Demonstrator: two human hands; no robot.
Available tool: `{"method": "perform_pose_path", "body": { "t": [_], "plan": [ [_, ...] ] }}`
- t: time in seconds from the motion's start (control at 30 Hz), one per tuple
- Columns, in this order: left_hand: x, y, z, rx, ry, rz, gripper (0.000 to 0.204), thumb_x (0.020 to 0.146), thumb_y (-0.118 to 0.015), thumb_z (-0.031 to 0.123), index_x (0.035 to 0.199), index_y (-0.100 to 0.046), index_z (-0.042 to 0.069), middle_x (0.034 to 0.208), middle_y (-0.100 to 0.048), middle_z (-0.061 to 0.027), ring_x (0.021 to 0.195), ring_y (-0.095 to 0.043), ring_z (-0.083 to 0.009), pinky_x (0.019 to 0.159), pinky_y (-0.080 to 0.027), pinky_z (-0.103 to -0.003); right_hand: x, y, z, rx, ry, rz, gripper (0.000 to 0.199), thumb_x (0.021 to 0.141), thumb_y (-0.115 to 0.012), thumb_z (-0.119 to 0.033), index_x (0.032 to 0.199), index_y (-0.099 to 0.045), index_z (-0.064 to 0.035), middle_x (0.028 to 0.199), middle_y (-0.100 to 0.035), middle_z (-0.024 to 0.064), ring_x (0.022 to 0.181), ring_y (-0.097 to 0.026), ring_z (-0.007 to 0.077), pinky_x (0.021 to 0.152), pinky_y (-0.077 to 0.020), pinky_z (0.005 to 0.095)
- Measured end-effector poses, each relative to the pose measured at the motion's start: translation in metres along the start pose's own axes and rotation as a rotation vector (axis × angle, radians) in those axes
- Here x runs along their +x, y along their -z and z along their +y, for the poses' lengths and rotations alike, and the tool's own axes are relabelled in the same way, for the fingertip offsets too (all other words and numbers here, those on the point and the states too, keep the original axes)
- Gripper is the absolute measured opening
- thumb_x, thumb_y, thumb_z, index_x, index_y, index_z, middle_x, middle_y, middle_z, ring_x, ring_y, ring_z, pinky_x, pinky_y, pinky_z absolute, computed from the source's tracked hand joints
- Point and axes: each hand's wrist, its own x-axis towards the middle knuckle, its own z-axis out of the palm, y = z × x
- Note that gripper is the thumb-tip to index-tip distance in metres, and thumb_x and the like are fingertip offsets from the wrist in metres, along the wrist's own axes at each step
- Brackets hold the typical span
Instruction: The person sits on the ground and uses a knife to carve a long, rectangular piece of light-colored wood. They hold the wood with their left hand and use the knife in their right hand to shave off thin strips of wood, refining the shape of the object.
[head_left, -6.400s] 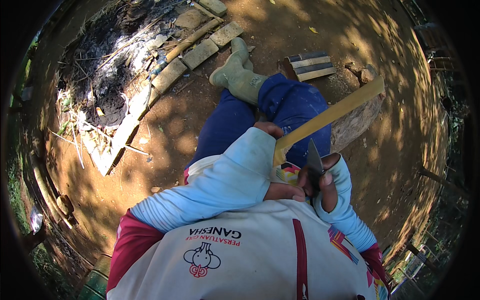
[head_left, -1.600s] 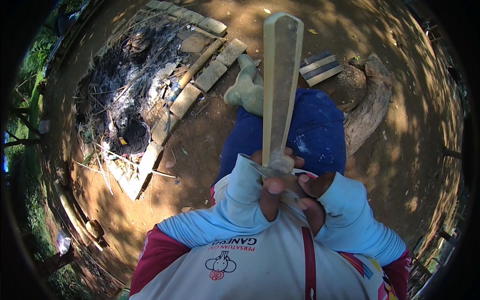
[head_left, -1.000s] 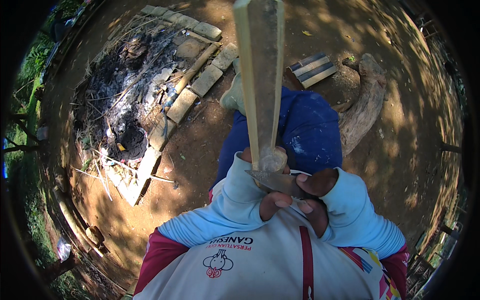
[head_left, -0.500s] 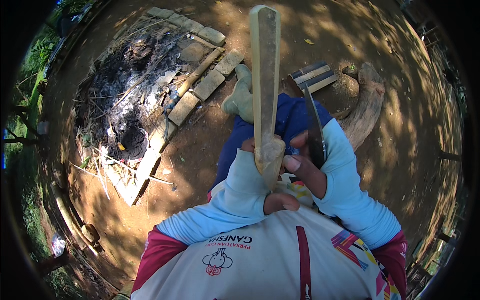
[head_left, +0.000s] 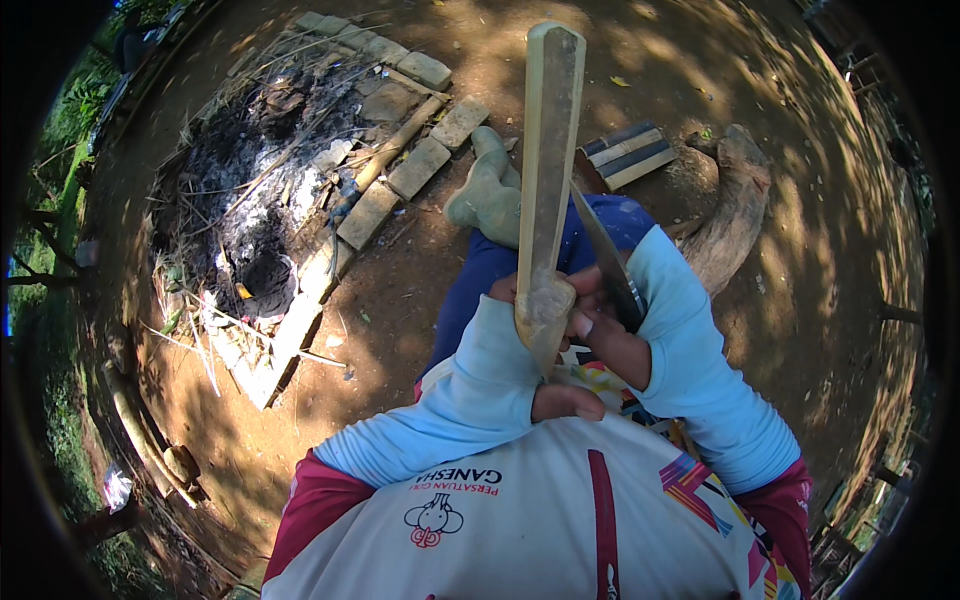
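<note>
A long, flat-sided piece of pale wood (head_left: 550,150) with a rounded knob near its lower end stands almost upright before my chest. My left hand (head_left: 567,402) is closed round its lower part; the wood and a light-blue sleeve hide much of that hand. Close on the right, my right hand (head_left: 614,350) grips a dark-bladed knife (head_left: 608,250). The blade points up and to the left, its tip beside the wood's right edge. Whether the blade touches the wood I cannot tell. The knife's handle is mostly hidden. Fingers of my right hand lie against or very near the knob.
A fire pit (head_left: 265,200) of ash and charred sticks lies on the left, edged with bricks (head_left: 418,168). My boot (head_left: 490,190) rests beside it. Ahead to the right are a dark-and-pale striped block (head_left: 630,155) and a log (head_left: 735,210) on bare soil.
The wood has moved slightly right and down and now leans a little right. The knife's tip has swung left toward the wood. Both hands keep their grip.
</note>
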Motion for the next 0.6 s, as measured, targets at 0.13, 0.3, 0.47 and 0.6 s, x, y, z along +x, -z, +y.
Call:
{"method": "perform_pose_path", "body": {
  "t": [0.13, 0.3, 0.47, 0.6],
  "plan": [
    [-0.001, -0.008, 0.004, -0.083, 0.135, 0.074, 0.1, 0.062, -0.092, 0.026, 0.134, -0.027, -0.001, 0.141, -0.044, -0.0191, 0.132, -0.043, -0.025, 0.112, -0.033, -0.039, -0.001, 0.004, -0.009, -0.048, -0.083, -0.037, 0.023, 0.081, -0.071, -0.004, 0.097, -0.055, 0.0003, 0.082, -0.057, 0.0016, 0.071, -0.054, 0.0063, 0.063, -0.0469, 0.0219],
    [0.0, -0.012, 0.005, -0.145, 0.124, 0.077, 0.1, 0.062, -0.092, 0.025, 0.134, -0.027, -0.001, 0.139, -0.044, -0.0187, 0.133, -0.041, -0.0246, 0.112, -0.033, -0.038, -0.003, 0.003, -0.002, -0.019, -0.084, -0.013, 0.023, 0.081, -0.071, -0.005, 0.097, -0.055, -0.0009, 0.081, -0.056, 0.0002, 0.071, -0.053, 0.0053, 0.063, -0.0463, 0.0213],
    [0.0, -0.014, 0.007, -0.192, 0.179, 0.087, 0.097, 0.063, -0.092, 0.023, 0.133, -0.03, -0.001, 0.123, -0.05, -0.0121, 0.121, -0.049, -0.0202, 0.103, -0.041, -0.035, -0.006, 0.01, -0.008, -0.169, -0.057, -0.057, 0.025, 0.08, -0.07, -0.003, 0.101, -0.057, -0.0011, 0.083, -0.057, 0.0004, 0.071, -0.053, 0.0055, 0.063, -0.0463, 0.0212],
    [0.007, -0.007, 0.021, -0.029, 0.343, 0.034, 0.086, 0.066, -0.091, 0.025, 0.129, -0.036, -0.001, 0.108, -0.057, -0.0083, 0.099, -0.056, -0.015, 0.088, -0.048, -0.03, -0.016, 0.022, 0.009, -0.192, -0.018, -0.037, 0.03, 0.08, -0.07, -0.004, 0.107, -0.057, -0.001, 0.086, -0.06, 0.001, 0.074, -0.055, 0.006, 0.066, -0.047, 0.0215]
  ]
}}
